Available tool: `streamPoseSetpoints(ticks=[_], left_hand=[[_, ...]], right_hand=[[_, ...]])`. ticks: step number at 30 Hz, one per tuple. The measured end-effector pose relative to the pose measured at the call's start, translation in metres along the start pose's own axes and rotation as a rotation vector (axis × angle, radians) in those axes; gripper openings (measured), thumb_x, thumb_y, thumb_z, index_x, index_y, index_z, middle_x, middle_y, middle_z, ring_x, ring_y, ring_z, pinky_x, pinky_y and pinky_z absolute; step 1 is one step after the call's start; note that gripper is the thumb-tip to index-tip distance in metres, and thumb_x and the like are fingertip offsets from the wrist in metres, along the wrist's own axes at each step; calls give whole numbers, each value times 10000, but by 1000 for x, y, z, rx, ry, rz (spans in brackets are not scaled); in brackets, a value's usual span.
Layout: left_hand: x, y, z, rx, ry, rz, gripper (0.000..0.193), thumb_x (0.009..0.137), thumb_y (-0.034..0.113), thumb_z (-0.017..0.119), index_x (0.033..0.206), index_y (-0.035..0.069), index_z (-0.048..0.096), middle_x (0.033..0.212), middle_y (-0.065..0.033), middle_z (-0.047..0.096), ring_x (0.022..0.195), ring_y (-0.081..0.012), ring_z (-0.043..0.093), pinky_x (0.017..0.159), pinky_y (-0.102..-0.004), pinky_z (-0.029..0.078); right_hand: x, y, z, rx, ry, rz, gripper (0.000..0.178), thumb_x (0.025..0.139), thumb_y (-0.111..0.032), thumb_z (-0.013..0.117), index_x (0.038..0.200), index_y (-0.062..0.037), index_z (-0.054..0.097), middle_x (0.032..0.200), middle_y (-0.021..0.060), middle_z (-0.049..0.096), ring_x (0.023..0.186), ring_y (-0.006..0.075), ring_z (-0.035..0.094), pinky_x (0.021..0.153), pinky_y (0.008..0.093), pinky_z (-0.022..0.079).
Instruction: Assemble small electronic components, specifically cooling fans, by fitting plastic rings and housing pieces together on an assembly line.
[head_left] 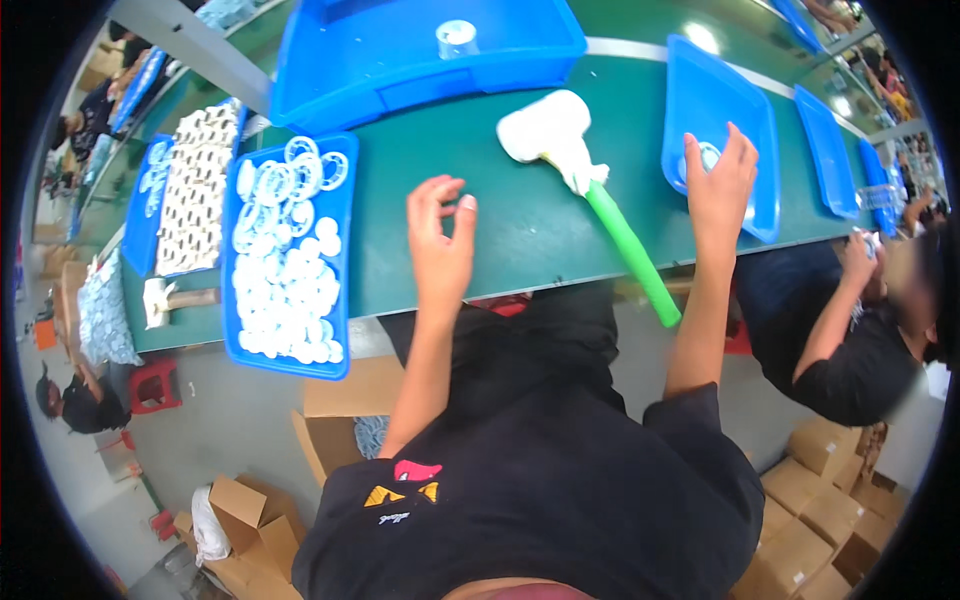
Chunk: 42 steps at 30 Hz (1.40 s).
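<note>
Over the bench, my left hand [440, 240] hovers with loosely bent fingers, thumb apart, and nothing visible in it. My right hand [718, 195] reaches over a blue tray [697, 75] on the right, fingers spread. A small round white part [709, 156] shows between its fingertips, seemingly lying in the tray. Between my hands lies a mallet [630, 250] with a green handle and a white-wrapped head; the handle overhangs the bench's near edge. Left of my left hand, a blue tray [346, 230] holds white rings [273, 183] and many small white round pieces [288, 300].
A large blue bin [420, 90] with a clear-and-white round piece [457, 38] stands at the back of the green bench [400, 155]. Far left are a tray of white parts [200, 190] and a small hammer [175, 300]. A co-worker [860, 330] sits at right. Cardboard boxes [265, 520] stand below.
</note>
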<state>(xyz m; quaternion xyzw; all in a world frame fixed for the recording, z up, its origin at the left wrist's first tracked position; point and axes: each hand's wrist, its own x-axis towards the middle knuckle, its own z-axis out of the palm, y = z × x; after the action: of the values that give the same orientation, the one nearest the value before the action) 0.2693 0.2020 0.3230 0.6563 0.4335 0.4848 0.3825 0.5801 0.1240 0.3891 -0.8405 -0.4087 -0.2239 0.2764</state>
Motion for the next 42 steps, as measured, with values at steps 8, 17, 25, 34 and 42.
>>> streamPoseSetpoints(ticks=[8, 17, 25, 34, 42], left_hand=[[-3, 3, -1, 83, -48, 0, 238, 960, 125, 666, 1170, 14, 654, 1270, -164, 581, 1091, -272, 619, 908, -362, 525], [0, 4, -1, 50, 2, -18, 222, 960, 88, 664, 1163, -2, 658, 1216, -147, 614, 1026, -252, 638, 882, -346, 535], [-2, 1, 5, 90, -6, 19, 188, 971, 97, 656, 1124, -13, 668, 1169, -145, 632, 980, -220, 651, 853, -329, 542], [-4, 7, 2, 23, 110, 66, 706, 955, 183, 711, 1548, 30, 360, 1424, -217, 453, 1170, -324, 577, 961, -410, 504], [-5, 7, -5, 248, 219, 159, 732, 971, 238, 668, 1565, 9, 307, 1511, -246, 379, 1405, -390, 388, 1144, -466, 345]], right_hand=[[45, -179, 75, 607, -315, -487, 506, 898, -282, 730, 1314, -40, 575, 1275, 238, 568, 1168, 424, 594, 971, 472, 516], [109, -238, 197, 249, -708, -564, 460, 957, -407, 597, 1211, -26, 640, 1095, 217, 716, 921, 348, 718, 788, 471, 582], [111, -214, 151, 1456, -869, -87, 715, 1062, -560, 276, 704, -41, 615, 543, 45, 541, 443, 126, 497, 418, 290, 387], [3, -227, 95, 1210, -720, -325, 559, 1089, -457, 382, 904, 7, 633, 763, 270, 630, 676, 428, 584, 649, 489, 457], [-32, -222, 118, 1384, -1656, 296, 633, 1024, -677, 356, 857, -108, 577, 578, -14, 405, 457, 109, 338, 443, 275, 270]])
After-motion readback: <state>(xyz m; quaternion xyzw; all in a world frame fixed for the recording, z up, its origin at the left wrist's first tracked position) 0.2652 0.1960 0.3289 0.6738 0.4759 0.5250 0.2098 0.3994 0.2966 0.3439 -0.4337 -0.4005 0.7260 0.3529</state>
